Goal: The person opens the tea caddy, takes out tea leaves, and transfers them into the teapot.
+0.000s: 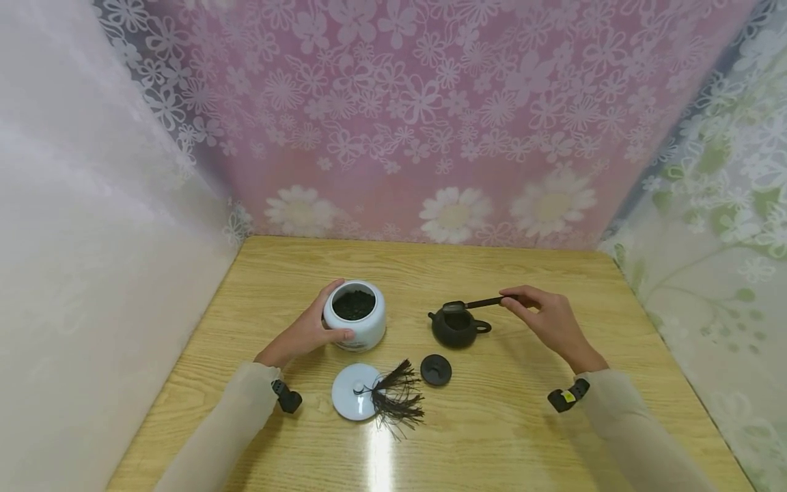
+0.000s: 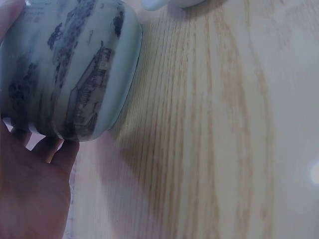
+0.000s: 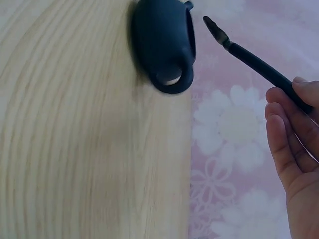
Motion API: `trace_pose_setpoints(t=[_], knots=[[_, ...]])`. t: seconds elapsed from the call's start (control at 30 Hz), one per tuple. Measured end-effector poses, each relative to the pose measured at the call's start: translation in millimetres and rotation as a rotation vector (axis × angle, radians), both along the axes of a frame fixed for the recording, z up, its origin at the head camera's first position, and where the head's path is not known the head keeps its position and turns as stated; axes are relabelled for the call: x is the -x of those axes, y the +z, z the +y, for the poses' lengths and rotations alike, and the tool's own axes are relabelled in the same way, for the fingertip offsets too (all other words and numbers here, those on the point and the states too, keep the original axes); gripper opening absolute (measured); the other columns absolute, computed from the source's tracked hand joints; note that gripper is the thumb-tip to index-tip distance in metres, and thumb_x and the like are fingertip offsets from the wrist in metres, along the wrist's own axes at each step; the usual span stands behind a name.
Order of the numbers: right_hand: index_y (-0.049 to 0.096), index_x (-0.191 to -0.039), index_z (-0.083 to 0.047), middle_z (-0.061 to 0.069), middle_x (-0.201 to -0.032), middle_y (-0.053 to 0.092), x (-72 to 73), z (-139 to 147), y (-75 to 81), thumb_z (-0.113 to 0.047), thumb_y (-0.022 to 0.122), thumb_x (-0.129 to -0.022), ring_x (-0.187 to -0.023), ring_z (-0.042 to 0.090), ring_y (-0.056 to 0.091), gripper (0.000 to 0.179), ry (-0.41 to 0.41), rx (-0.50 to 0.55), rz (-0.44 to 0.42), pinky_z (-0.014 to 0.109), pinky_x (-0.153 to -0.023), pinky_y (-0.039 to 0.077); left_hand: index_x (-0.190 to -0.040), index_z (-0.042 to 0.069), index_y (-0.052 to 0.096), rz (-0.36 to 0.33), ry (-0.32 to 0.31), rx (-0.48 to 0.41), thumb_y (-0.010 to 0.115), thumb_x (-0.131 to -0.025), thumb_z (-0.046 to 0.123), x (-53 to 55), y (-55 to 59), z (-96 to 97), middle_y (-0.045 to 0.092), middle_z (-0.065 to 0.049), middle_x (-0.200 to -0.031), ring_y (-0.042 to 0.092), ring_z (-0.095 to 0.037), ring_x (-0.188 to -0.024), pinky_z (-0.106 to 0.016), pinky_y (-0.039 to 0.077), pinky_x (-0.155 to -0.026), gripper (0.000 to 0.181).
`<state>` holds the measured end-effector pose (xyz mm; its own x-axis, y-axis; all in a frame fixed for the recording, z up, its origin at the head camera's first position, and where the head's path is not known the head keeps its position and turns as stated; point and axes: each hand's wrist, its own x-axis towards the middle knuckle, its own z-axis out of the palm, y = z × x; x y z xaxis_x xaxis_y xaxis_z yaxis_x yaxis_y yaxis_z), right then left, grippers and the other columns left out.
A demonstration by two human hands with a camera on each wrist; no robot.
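My left hand (image 1: 307, 329) grips a white jar (image 1: 367, 333), thumb along its front and fingers around the far side. Dark tea leaves (image 1: 353, 306) show inside the jar's mouth, and the left wrist view shows a painted scene on its wall. Between thumb and fingers, my right hand (image 1: 550, 322) pinches the dark handle of a tea scoop (image 3: 259, 64). The scoop's head lies over the mouth of a small black teapot (image 1: 453, 336), which has no lid on and whose handle (image 3: 174, 87) points right.
In front of the teapot lies its round black lid (image 1: 436, 370). A white jar lid (image 1: 349, 391) with a dark tassel (image 1: 399, 400) tied to its knob lies nearer me. Flowered cloth (image 1: 430, 137) rises behind the wooden table (image 1: 522, 430), with pale cloth walls at both sides.
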<state>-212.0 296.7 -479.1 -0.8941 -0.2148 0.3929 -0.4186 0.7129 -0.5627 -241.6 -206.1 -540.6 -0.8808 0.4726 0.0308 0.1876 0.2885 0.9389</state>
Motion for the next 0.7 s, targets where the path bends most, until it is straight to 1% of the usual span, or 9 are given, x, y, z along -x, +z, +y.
trace_pose_setpoints(t=[0.03, 0.1, 0.2, 0.27, 0.37, 0.4, 0.47, 0.63, 0.7], knots=[[0.082, -0.125, -0.020, 0.003, -0.104, 0.084, 0.7, -2.8, 1.2, -0.021, 0.078, -0.104, -0.087, -0.002, 0.072, 0.021, 0.004, 0.017, -0.013, 0.025, -0.066, 0.052, -0.176, 0.029, 0.011, 0.001, -0.001, -0.002, 0.089, -0.094, 0.030, 0.1, -0.3, 0.1, 0.030, 0.001, -0.176, 0.036, -0.035, -0.162, -0.070, 0.029, -0.126, 0.114], [0.082, -0.125, -0.019, 0.004, -0.105, 0.084, 2.7, -9.4, 3.2, -0.022, 0.077, -0.105, -0.088, -0.001, 0.073, 0.021, 0.016, 0.052, -0.036, 0.026, -0.067, 0.053, -0.176, 0.032, 0.012, -0.001, -0.002, -0.003, 0.089, -0.094, 0.030, 0.2, -0.5, 0.4, 0.030, 0.002, -0.176, 0.037, -0.035, -0.161, -0.070, 0.030, -0.126, 0.113], [0.082, -0.127, -0.019, 0.005, -0.107, 0.084, 6.5, -22.3, 6.7, -0.021, 0.076, -0.106, -0.090, 0.006, 0.076, 0.022, 0.050, 0.089, -0.050, 0.026, -0.071, 0.055, -0.175, 0.038, 0.013, -0.004, -0.002, -0.002, 0.090, -0.094, 0.030, -0.2, -0.3, 1.0, 0.030, 0.002, -0.176, 0.037, -0.035, -0.161, -0.069, 0.030, -0.126, 0.112], [0.082, -0.127, -0.019, 0.004, -0.108, 0.084, 9.2, -32.2, 9.5, -0.021, 0.076, -0.106, -0.091, 0.010, 0.077, 0.022, 0.072, 0.103, -0.049, 0.027, -0.073, 0.056, -0.175, 0.039, 0.013, 0.000, -0.004, 0.001, 0.090, -0.094, 0.031, -0.5, -0.2, 1.3, 0.030, 0.002, -0.176, 0.037, -0.036, -0.162, -0.070, 0.030, -0.126, 0.111], [0.082, -0.126, -0.020, 0.002, -0.108, 0.084, 13.0, -48.5, 15.9, -0.020, 0.076, -0.105, -0.091, 0.014, 0.077, 0.022, 0.111, 0.116, -0.042, 0.029, -0.071, 0.055, -0.176, 0.035, 0.013, 0.005, 0.001, 0.011, 0.090, -0.094, 0.032, -0.5, -0.2, 1.3, 0.029, 0.001, -0.177, 0.034, -0.036, -0.163, -0.071, 0.028, -0.126, 0.113], [0.082, -0.126, -0.020, 0.001, -0.108, 0.084, 14.2, -53.9, 18.2, -0.019, 0.076, -0.105, -0.091, 0.014, 0.077, 0.022, 0.123, 0.118, -0.039, 0.030, -0.070, 0.054, -0.176, 0.034, 0.012, 0.006, 0.000, 0.012, 0.090, -0.094, 0.032, -0.3, -0.4, 1.3, 0.029, 0.001, -0.177, 0.034, -0.036, -0.163, -0.071, 0.028, -0.126, 0.113], [0.082, -0.125, -0.020, 0.001, -0.109, 0.084, 16.3, -65.2, 23.6, -0.019, 0.077, -0.105, -0.091, 0.013, 0.077, 0.021, 0.147, 0.120, -0.032, 0.028, -0.072, 0.055, -0.176, 0.032, 0.012, 0.003, 0.003, 0.012, 0.090, -0.094, 0.032, -0.2, -0.1, 1.1, 0.028, 0.002, -0.177, 0.033, -0.035, -0.164, -0.071, 0.027, -0.127, 0.113], [0.082, -0.125, -0.020, -0.001, -0.111, 0.083, 21.9, -90.5, 35.5, -0.020, 0.077, -0.105, -0.092, 0.012, 0.077, 0.021, 0.196, 0.110, -0.010, 0.029, -0.078, 0.058, -0.177, 0.030, 0.011, -0.001, 0.003, 0.006, 0.090, -0.094, 0.030, -0.5, 0.2, 0.6, 0.028, 0.001, -0.177, 0.033, -0.036, -0.163, -0.071, 0.029, -0.126, 0.114], [0.082, -0.126, -0.019, -0.001, -0.111, 0.083, 24.2, -99.1, 39.3, -0.020, 0.077, -0.104, -0.092, 0.013, 0.077, 0.022, 0.216, 0.104, 0.003, 0.031, -0.077, 0.058, -0.176, 0.030, 0.011, -0.004, 0.003, 0.006, 0.090, -0.094, 0.030, -1.0, 0.8, 0.8, 0.028, 0.000, -0.177, 0.034, -0.036, -0.163, -0.071, 0.029, -0.126, 0.114]])
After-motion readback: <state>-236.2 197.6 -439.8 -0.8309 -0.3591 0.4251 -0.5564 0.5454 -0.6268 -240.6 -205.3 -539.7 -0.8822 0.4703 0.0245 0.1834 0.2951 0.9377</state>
